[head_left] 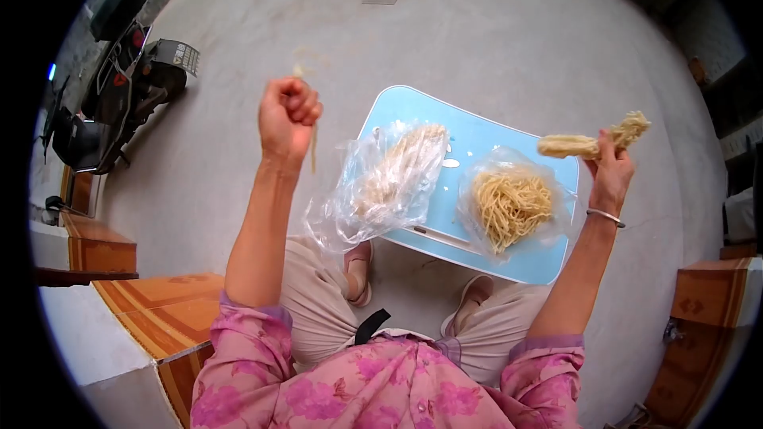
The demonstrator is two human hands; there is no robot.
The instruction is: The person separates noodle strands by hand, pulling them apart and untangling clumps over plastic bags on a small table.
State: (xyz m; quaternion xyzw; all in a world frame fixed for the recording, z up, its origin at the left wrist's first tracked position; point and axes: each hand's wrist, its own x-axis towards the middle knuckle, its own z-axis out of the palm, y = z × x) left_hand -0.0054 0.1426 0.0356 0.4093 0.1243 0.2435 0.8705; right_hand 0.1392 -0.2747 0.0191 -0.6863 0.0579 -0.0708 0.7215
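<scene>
While a pale concrete floor (477, 24) fills most of the view, with a parked scooter (119, 87) at far left, the work centres on a light-blue low table (413, 103) before the seated person's knees. Two clear plastic bags lie on it, side by side and apart. The larger, the left plastic bag (338, 218), drapes past the table edge; inside, partly masked by glare, pale packed strands (413, 151) form a long mass. The right plastic bag (466, 206) lies opened out, bearing a loose heap of noodle-like strands (515, 210), tangled and yellowish. Judged from this, a fair share is already loosened; the packed mass and whatever is in hand seem left to do, exact proportion uncertain. Right hand (610, 171), out beyond the table's right side, grips a compact strand bundle (568, 145) around its middle, both ends protruding. Left hand (290, 111), raised over the floor left of the table, is curled into a fist, apparently around a thin strand (314, 147) that dangles below; motion blur above it. Smallest: white flecks (451, 164) scattered between the bags.
</scene>
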